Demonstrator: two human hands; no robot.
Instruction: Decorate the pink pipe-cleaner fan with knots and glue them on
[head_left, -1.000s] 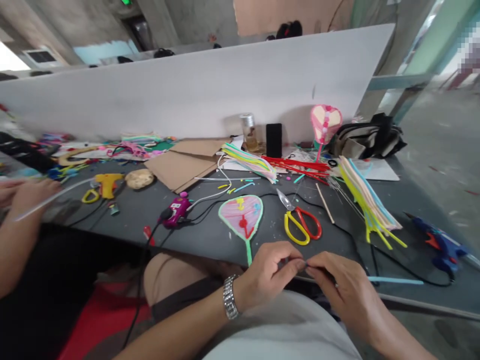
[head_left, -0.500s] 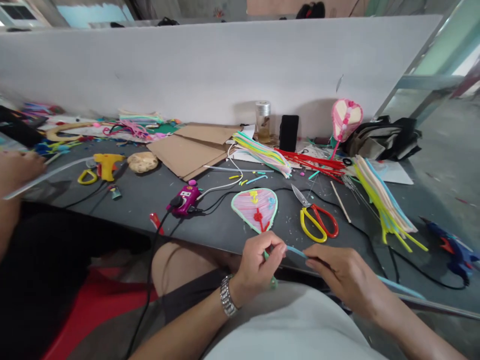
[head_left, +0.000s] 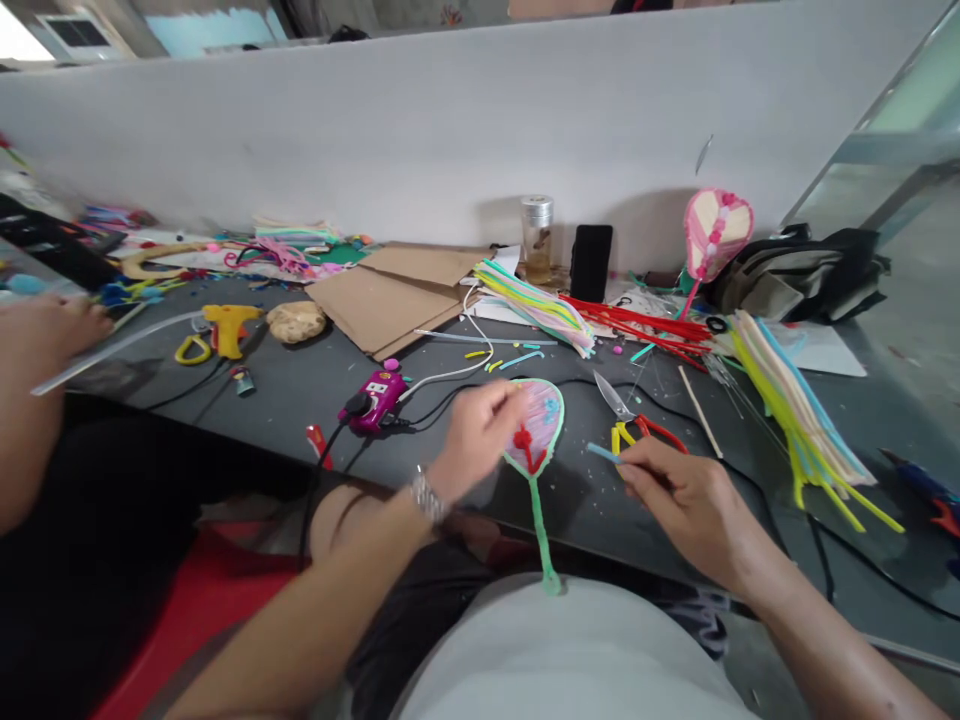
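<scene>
While the right hand [head_left: 679, 510] pinches a short blue strip [head_left: 604, 453] between thumb and fingertips, the strip's free tip points left toward a pink fan-shaped craft [head_left: 541, 425] and stops just apart from its right rim. The fan's long axis runs roughly front to back, and its green handle [head_left: 540, 530] reaches toward the person, past the front edge of the dark tabletop [head_left: 592, 530]. The left hand [head_left: 474, 435], with a metal watch [head_left: 427, 497] on its wrist, is blurred and overlaps the fan's left rim, so whether it grips the fan cannot be told.

Yellow-and-red scissors [head_left: 630, 425] lie just beyond the strip, close to the right hand. To the left of the left hand, a magenta glue gun [head_left: 373, 400] sits near the front edge, and bare tabletop shows between it and the fan. At the far left, another person's hand [head_left: 52, 325] rests beside a translucent rod [head_left: 112, 350], well apart from the fan.
</scene>
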